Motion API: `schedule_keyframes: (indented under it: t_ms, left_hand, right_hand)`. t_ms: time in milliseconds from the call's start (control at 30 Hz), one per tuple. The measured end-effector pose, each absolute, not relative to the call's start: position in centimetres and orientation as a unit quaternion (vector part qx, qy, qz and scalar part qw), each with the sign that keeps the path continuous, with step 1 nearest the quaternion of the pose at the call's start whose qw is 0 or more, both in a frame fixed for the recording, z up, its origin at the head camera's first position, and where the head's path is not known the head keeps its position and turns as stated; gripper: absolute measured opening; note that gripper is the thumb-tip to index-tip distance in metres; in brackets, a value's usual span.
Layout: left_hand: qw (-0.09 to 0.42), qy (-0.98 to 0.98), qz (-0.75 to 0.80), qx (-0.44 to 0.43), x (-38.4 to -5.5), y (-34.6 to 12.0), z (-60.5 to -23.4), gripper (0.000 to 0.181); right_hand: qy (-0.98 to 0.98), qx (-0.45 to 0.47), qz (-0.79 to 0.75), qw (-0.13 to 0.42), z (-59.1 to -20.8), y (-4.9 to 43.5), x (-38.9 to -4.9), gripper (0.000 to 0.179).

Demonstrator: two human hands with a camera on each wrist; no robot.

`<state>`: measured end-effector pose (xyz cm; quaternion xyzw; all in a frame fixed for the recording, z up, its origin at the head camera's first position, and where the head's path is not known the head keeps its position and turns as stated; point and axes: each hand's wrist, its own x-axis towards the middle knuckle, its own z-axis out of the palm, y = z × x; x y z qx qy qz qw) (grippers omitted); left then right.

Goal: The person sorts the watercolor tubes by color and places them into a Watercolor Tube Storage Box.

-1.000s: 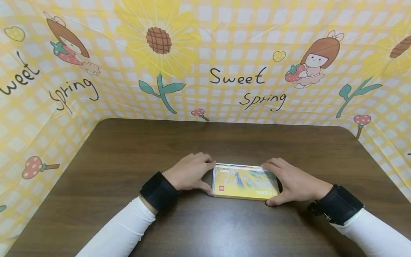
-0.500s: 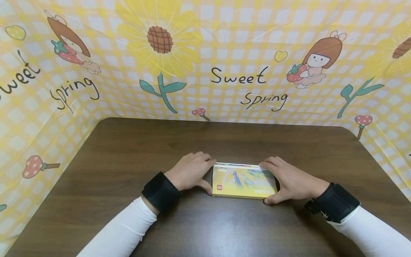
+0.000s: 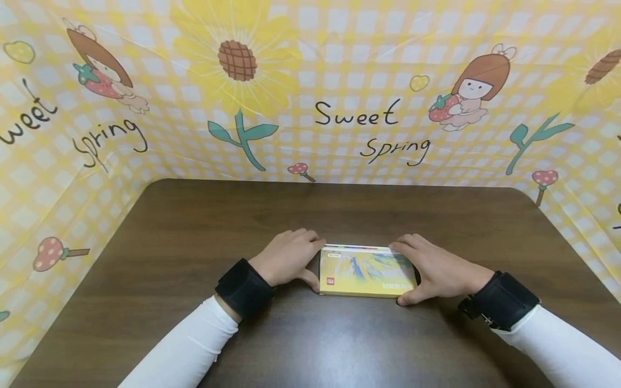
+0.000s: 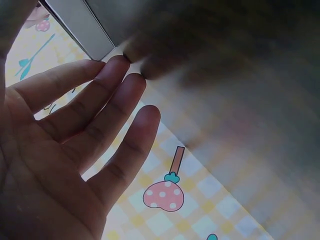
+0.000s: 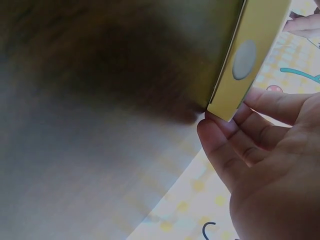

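A flat yellow printed box (image 3: 366, 274) lies on the table between both hands, a white strip with coloured bits along its far edge. My left hand (image 3: 287, 260) holds its left end, fingertips at the far corner and thumb by the near one. The left wrist view shows that greyish box end (image 4: 82, 27) at the index fingertip; the thumb is hidden there. My right hand (image 3: 436, 267) grips the right end between fingers on the far side and thumb at the near corner. A pale oval marks the yellow right end (image 5: 260, 45) in the right wrist view.
The dark wooden table (image 3: 233, 210) has rounded far corners. A yellow checked cloth (image 3: 335, 48) printed with flowers and lettering hangs behind it and along both sides. Each wrist wears a black band (image 3: 245, 288) over a white sleeve.
My right hand has shifted slightly left with the box's right end; my left hand stays almost still. The box looks a little shorter, and a pale line at its left end no longer shows.
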<state>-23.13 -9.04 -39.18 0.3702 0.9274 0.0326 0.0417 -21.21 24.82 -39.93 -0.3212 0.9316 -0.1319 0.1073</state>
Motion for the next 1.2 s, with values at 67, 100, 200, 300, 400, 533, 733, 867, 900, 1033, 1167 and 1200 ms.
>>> schedule_keyframes:
  t_ms: [67, 100, 200, 300, 400, 533, 733, 867, 900, 1033, 1167, 1200]
  left_hand:
    - [0.045, 0.927, 0.037, 0.369, -23.2, -9.1, -39.1, 0.095]
    - [0.046, 0.928, 0.037, 0.369, -23.3, -9.2, -39.1, 0.095]
    - [0.049, 0.928, 0.034, 0.368, -23.6, -9.5, -39.0, 0.095]
    - [0.054, 0.929, 0.028, 0.364, -23.9, -9.9, -38.8, 0.094]
    - [0.060, 0.932, 0.025, 0.355, -24.1, -10.5, -38.7, 0.093]
    - [0.064, 0.937, 0.030, 0.343, -24.1, -11.2, -38.5, 0.094]
    - [0.081, 0.940, 0.047, 0.329, -24.2, -11.8, -38.4, 0.094]
    - [0.094, 0.941, 0.051, 0.321, -24.3, -11.9, -38.3, 0.094]
    - [0.096, 0.941, 0.052, 0.320, -24.4, -11.9, -38.3, 0.094]
    - [0.110, 0.939, 0.060, 0.321, -24.4, -12.0, -38.4, 0.095]
    - [0.103, 0.937, 0.063, 0.327, -24.4, -12.4, -38.2, 0.096]
    - [0.090, 0.938, 0.068, 0.328, -24.4, -12.6, -38.0, 0.097]
  right_hand:
    - [0.932, -0.320, -0.134, 0.108, -40.0, 24.8, -21.3, 0.105]
    - [0.932, -0.319, -0.136, 0.109, -40.0, 24.7, -21.3, 0.105]
    - [0.931, -0.319, -0.139, 0.107, -40.1, 24.4, -21.5, 0.106]
    - [0.929, -0.325, -0.143, 0.105, -40.2, 23.9, -21.7, 0.106]
    - [0.926, -0.334, -0.141, 0.106, -40.3, 23.3, -22.0, 0.107]
    - [0.923, -0.341, -0.139, 0.109, -40.1, 22.5, -22.4, 0.107]
    - [0.921, -0.338, -0.150, 0.123, -39.9, 22.0, -22.9, 0.107]
    - [0.921, -0.334, -0.153, 0.126, -39.9, 21.8, -23.1, 0.108]
    - [0.922, -0.332, -0.155, 0.127, -39.9, 21.8, -23.1, 0.108]
    - [0.922, -0.326, -0.163, 0.134, -40.1, 21.8, -23.2, 0.109]
    - [0.922, -0.305, -0.175, 0.162, -39.9, 22.0, -23.1, 0.117]
    - [0.921, -0.301, -0.184, 0.168, -39.8, 22.0, -23.0, 0.120]
